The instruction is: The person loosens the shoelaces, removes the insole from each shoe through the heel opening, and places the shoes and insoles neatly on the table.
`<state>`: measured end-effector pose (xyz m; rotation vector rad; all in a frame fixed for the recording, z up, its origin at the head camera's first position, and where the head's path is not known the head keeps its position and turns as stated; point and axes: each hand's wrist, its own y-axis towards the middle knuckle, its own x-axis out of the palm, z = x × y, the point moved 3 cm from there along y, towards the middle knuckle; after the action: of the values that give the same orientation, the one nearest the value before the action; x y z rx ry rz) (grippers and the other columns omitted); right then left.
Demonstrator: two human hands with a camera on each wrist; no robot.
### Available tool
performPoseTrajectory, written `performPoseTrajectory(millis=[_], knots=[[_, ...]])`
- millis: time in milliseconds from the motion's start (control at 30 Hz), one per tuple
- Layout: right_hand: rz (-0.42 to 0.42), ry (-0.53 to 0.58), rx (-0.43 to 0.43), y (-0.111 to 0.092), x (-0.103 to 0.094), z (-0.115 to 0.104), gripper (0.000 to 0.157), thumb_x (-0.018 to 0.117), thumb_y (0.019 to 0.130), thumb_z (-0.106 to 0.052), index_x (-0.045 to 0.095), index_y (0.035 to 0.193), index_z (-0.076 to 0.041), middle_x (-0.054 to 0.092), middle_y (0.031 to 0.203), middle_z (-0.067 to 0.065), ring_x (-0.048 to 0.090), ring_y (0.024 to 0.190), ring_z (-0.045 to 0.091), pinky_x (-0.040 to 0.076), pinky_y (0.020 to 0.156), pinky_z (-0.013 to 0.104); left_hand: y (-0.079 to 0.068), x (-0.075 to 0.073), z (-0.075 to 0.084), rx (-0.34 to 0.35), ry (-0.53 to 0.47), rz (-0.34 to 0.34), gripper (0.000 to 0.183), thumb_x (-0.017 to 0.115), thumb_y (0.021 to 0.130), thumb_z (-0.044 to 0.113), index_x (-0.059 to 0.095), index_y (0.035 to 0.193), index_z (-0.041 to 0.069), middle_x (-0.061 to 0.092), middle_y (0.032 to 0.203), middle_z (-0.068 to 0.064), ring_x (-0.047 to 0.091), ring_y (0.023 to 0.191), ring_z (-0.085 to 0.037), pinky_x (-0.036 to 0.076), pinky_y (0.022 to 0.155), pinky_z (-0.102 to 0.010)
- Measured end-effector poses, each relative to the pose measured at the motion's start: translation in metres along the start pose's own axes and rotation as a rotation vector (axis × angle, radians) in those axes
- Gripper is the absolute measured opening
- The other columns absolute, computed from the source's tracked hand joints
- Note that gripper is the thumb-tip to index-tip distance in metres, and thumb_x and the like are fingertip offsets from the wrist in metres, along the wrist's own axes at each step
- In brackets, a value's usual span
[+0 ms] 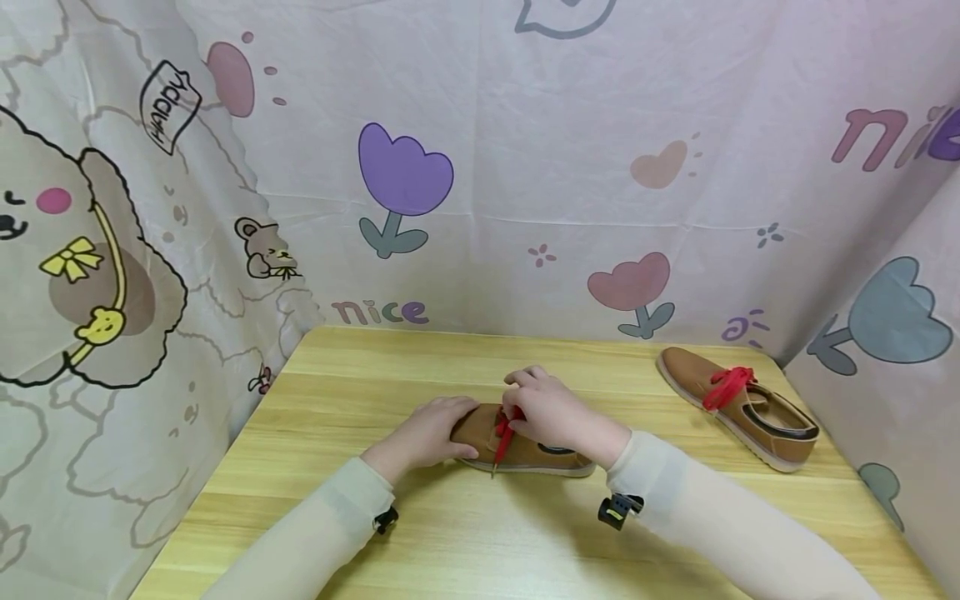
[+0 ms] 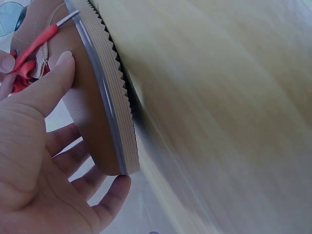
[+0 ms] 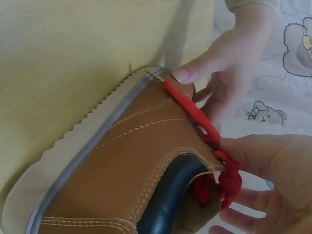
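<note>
A brown shoe (image 1: 528, 457) lies on the wooden table, its toe to the left in the head view. My left hand (image 1: 429, 432) holds the toe, with the thumb (image 2: 56, 83) on the near side and the fingers around the front and far side. Over the laced opening, my right hand (image 1: 555, 410) pinches the red shoelace (image 3: 192, 109) between thumb and fingers. One lace end hangs down the near side of the shoe, ending in a metal tip (image 3: 155, 75). More red lace lies bunched by the eyelets, partly hidden behind the right hand.
A second brown shoe (image 1: 697, 377) with a tied red lace (image 1: 729, 388) stands at the right of the table (image 1: 360, 375). Behind the table and along both sides hangs a printed cloth (image 1: 495, 150).
</note>
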<state>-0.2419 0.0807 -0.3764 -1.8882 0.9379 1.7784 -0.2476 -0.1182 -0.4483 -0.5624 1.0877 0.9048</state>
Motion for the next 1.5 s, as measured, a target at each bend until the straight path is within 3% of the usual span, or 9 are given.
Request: performPoseTrajectory(millis=[433, 800, 1167, 1500], knots=[[0.012, 0.047, 0.062, 0.006, -0.03, 0.012, 0.014, 0.075, 0.09, -0.016, 0.066, 0.08, -0.017, 0.062, 0.131, 0.014, 0.052, 0.124, 0.037, 0.049, 0.099, 0.045, 0.0, 0.0, 0.001, -0.005, 0.002, -0.007, 0.078, 0.079, 0.085, 0.044, 0.049, 0.147, 0.006, 0.052, 0.147, -0.011, 0.046, 0.136, -0.034, 0.035, 0.112, -0.054], [-0.008, 0.114, 0.129, 0.007, -0.043, 0.025, 0.011, 0.07, 0.096, -0.016, 0.065, 0.086, -0.014, 0.057, 0.138, 0.017, 0.049, 0.125, 0.039, 0.048, 0.098, 0.045, 0.0, 0.001, 0.001, -0.013, 0.002, -0.012, 0.077, 0.077, 0.086, 0.044, 0.049, 0.147, 0.007, 0.052, 0.147, -0.011, 0.046, 0.136, -0.034, 0.035, 0.111, -0.055], [0.156, 0.177, 0.143, 0.013, -0.068, 0.04, 0.013, 0.068, 0.096, -0.012, 0.061, 0.085, -0.011, 0.059, 0.133, 0.023, 0.048, 0.122, 0.045, 0.037, 0.104, 0.055, -0.001, 0.001, 0.002, -0.026, 0.009, -0.014, 0.078, 0.076, 0.087, 0.044, 0.047, 0.149, 0.007, 0.049, 0.15, -0.011, 0.043, 0.138, -0.034, 0.034, 0.113, -0.055], [0.198, 0.225, 0.318, 0.011, -0.104, 0.075, 0.015, 0.061, 0.101, -0.017, 0.061, 0.093, -0.005, 0.05, 0.143, 0.024, 0.037, 0.133, 0.048, 0.028, 0.112, 0.056, -0.002, 0.001, 0.002, -0.018, 0.001, -0.012, 0.078, 0.076, 0.087, 0.043, 0.047, 0.148, 0.006, 0.049, 0.149, -0.012, 0.044, 0.138, -0.035, 0.034, 0.112, -0.055]])
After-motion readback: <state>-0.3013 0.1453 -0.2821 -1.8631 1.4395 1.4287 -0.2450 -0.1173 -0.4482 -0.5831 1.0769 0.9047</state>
